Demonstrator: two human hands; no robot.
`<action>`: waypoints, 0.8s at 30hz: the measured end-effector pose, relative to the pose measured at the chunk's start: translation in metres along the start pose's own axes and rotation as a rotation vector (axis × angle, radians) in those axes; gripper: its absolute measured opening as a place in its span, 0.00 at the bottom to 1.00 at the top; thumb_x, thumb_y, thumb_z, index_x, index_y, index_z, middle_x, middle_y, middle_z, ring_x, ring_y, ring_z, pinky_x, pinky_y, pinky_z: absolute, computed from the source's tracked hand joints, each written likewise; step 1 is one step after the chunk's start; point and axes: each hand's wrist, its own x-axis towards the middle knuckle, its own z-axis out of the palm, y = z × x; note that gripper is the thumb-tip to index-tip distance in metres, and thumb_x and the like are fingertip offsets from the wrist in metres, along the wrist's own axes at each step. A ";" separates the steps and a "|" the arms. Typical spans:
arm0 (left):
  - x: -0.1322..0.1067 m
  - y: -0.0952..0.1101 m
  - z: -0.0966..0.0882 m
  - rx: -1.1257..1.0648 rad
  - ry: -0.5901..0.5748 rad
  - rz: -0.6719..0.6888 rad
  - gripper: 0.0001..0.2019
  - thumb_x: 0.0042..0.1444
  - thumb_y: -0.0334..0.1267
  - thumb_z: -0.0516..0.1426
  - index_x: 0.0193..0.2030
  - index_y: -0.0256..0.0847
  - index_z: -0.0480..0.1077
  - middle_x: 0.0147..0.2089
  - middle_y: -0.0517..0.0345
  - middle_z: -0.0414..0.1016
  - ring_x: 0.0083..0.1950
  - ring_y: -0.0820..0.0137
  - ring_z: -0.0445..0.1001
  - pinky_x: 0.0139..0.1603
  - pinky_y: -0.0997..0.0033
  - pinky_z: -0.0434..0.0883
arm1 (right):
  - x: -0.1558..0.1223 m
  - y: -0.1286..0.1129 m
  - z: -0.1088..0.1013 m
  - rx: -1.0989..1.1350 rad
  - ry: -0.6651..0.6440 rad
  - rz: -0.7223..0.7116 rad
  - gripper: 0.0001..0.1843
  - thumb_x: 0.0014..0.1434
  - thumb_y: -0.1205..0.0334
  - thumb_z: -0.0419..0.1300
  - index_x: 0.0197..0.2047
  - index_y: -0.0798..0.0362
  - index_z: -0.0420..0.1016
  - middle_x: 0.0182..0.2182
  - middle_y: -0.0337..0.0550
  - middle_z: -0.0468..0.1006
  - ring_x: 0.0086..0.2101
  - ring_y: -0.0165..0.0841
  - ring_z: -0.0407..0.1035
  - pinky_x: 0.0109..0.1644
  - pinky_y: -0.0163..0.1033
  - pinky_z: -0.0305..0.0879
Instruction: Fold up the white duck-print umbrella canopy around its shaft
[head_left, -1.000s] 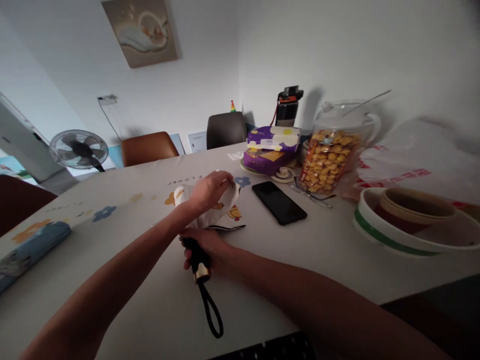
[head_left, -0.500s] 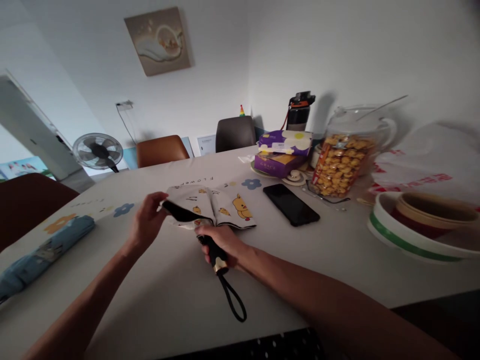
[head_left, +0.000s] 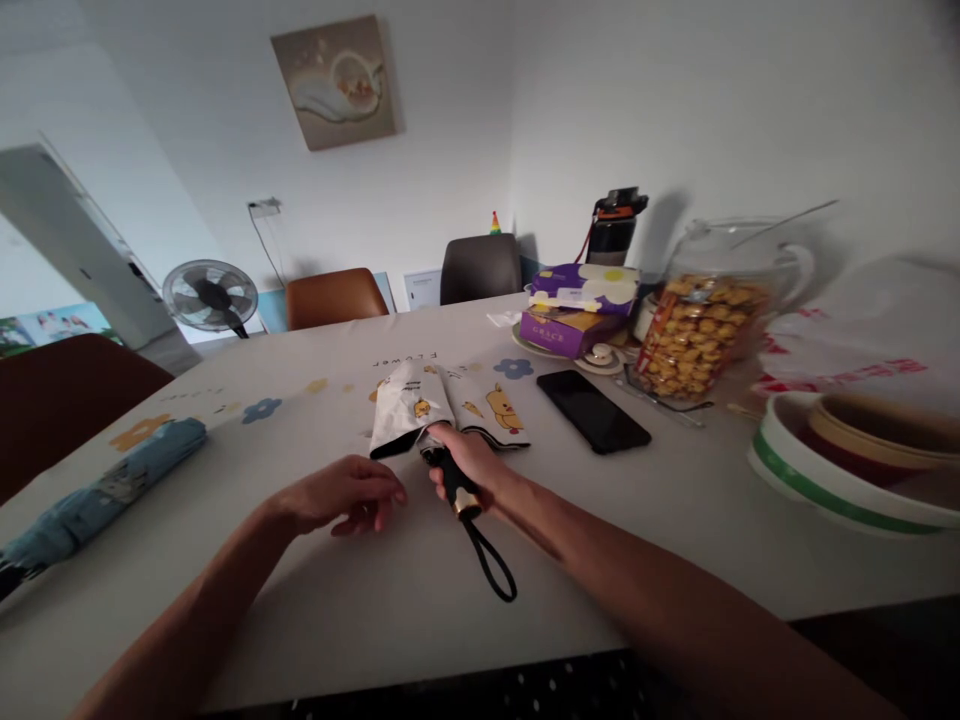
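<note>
A white folding umbrella (head_left: 411,405) printed with yellow ducks lies on the table in front of me, its canopy loose and its dark lining showing at the edge. My right hand (head_left: 469,465) is wrapped round its black handle, which has a gold end and a black wrist loop (head_left: 495,570) trailing toward me. Just left of the handle, my left hand (head_left: 352,497) hovers low over the tabletop with loosely curled fingers apart, holding nothing. It does not touch the canopy. A blue folded umbrella (head_left: 112,490) rests on the table at the far left.
The table (head_left: 315,620) has a pale flowered cover. A black phone (head_left: 592,410) lies right of the umbrella. Beyond it are purple packs (head_left: 574,330), a dark bottle (head_left: 613,230), a snack-filled pitcher (head_left: 701,330), glasses (head_left: 667,400) and stacked bowls (head_left: 810,480). Chairs stand opposite.
My left hand has let go of the canopy edge and come down nearer to me. The lifted flap has dropped and folded inward. My right hand keeps its hold on the handle.
</note>
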 end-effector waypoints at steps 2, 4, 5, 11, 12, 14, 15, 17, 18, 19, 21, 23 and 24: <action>0.004 0.008 0.020 0.026 -0.095 0.021 0.13 0.51 0.44 0.54 0.35 0.37 0.71 0.23 0.59 0.69 0.17 0.78 0.61 0.13 0.79 0.52 | 0.001 -0.001 -0.001 -0.019 0.044 -0.005 0.20 0.58 0.48 0.50 0.25 0.55 0.62 0.12 0.37 0.65 0.10 0.28 0.60 0.10 0.30 0.55; 0.011 0.015 0.036 0.022 -0.005 0.069 0.11 0.50 0.43 0.53 0.33 0.37 0.69 0.23 0.61 0.68 0.17 0.79 0.59 0.14 0.79 0.51 | 0.001 -0.002 -0.002 -0.043 0.065 -0.017 0.22 0.58 0.44 0.50 0.25 0.55 0.62 0.12 0.39 0.66 0.10 0.28 0.60 0.09 0.31 0.56; 0.015 0.018 0.041 0.022 0.077 0.087 0.10 0.50 0.42 0.53 0.31 0.37 0.68 0.22 0.63 0.65 0.17 0.80 0.57 0.15 0.79 0.50 | 0.002 -0.002 -0.003 -0.055 0.073 -0.026 0.23 0.57 0.42 0.50 0.25 0.55 0.63 0.13 0.39 0.66 0.10 0.28 0.61 0.09 0.31 0.56; 0.028 0.023 0.049 0.017 0.415 0.193 0.06 0.47 0.37 0.50 0.26 0.37 0.63 0.18 0.67 0.55 0.19 0.80 0.52 0.19 0.79 0.48 | -0.002 -0.006 -0.005 -0.164 0.161 -0.101 0.27 0.53 0.37 0.54 0.28 0.57 0.66 0.13 0.39 0.66 0.11 0.28 0.61 0.10 0.32 0.59; 0.028 0.023 0.050 -0.009 0.441 0.226 0.06 0.47 0.37 0.50 0.29 0.38 0.63 0.18 0.67 0.55 0.19 0.80 0.52 0.19 0.79 0.49 | -0.003 -0.006 -0.005 -0.184 0.167 -0.108 0.27 0.52 0.37 0.54 0.28 0.57 0.67 0.13 0.40 0.66 0.11 0.28 0.61 0.11 0.32 0.59; 0.030 0.023 0.053 -0.052 0.481 0.283 0.09 0.47 0.36 0.50 0.37 0.39 0.63 0.18 0.69 0.56 0.19 0.79 0.53 0.19 0.78 0.50 | -0.003 -0.005 -0.005 -0.230 0.175 -0.126 0.28 0.52 0.37 0.54 0.28 0.58 0.68 0.13 0.40 0.66 0.12 0.28 0.61 0.11 0.31 0.58; 0.032 0.022 0.054 -0.052 0.502 0.304 0.10 0.47 0.36 0.50 0.38 0.39 0.63 0.18 0.69 0.57 0.19 0.79 0.53 0.19 0.78 0.51 | -0.002 -0.003 -0.005 -0.257 0.177 -0.140 0.28 0.51 0.37 0.56 0.27 0.58 0.69 0.14 0.41 0.66 0.12 0.27 0.61 0.11 0.31 0.57; 0.037 0.017 0.056 0.001 0.592 0.345 0.08 0.47 0.34 0.51 0.36 0.40 0.63 0.18 0.68 0.59 0.19 0.78 0.56 0.21 0.77 0.54 | 0.001 0.001 -0.005 -0.308 0.179 -0.184 0.27 0.49 0.38 0.59 0.25 0.58 0.70 0.14 0.42 0.67 0.13 0.28 0.62 0.12 0.31 0.57; 0.041 0.014 0.056 0.041 0.668 0.359 0.06 0.47 0.34 0.52 0.34 0.39 0.63 0.18 0.67 0.61 0.20 0.77 0.58 0.23 0.76 0.55 | 0.003 0.003 -0.005 -0.329 0.179 -0.207 0.26 0.48 0.39 0.60 0.25 0.58 0.70 0.14 0.43 0.67 0.14 0.28 0.63 0.13 0.31 0.57; 0.044 0.010 0.056 0.077 0.753 0.365 0.05 0.46 0.34 0.54 0.32 0.39 0.64 0.19 0.65 0.62 0.22 0.76 0.60 0.25 0.75 0.57 | 0.004 0.005 -0.005 -0.342 0.177 -0.232 0.26 0.47 0.40 0.61 0.24 0.58 0.70 0.15 0.44 0.68 0.14 0.28 0.63 0.13 0.31 0.57; 0.050 0.003 0.052 0.087 0.899 0.360 0.04 0.45 0.34 0.56 0.29 0.39 0.65 0.23 0.60 0.67 0.27 0.71 0.65 0.29 0.73 0.61 | 0.006 0.009 -0.004 -0.354 0.167 -0.275 0.24 0.47 0.42 0.62 0.23 0.58 0.71 0.15 0.44 0.68 0.15 0.29 0.63 0.14 0.31 0.57; 0.054 -0.001 0.048 0.013 0.944 0.345 0.04 0.45 0.35 0.56 0.29 0.39 0.68 0.28 0.55 0.70 0.35 0.66 0.69 0.35 0.70 0.64 | 0.006 0.010 -0.004 -0.360 0.145 -0.298 0.22 0.47 0.45 0.63 0.22 0.58 0.70 0.14 0.43 0.67 0.15 0.28 0.62 0.14 0.31 0.57; 0.055 -0.001 0.047 -0.042 0.925 0.343 0.05 0.46 0.35 0.56 0.30 0.38 0.69 0.30 0.53 0.71 0.39 0.63 0.70 0.37 0.69 0.65 | 0.006 0.011 -0.004 -0.360 0.133 -0.307 0.20 0.47 0.47 0.63 0.22 0.58 0.70 0.14 0.42 0.67 0.15 0.28 0.62 0.15 0.31 0.56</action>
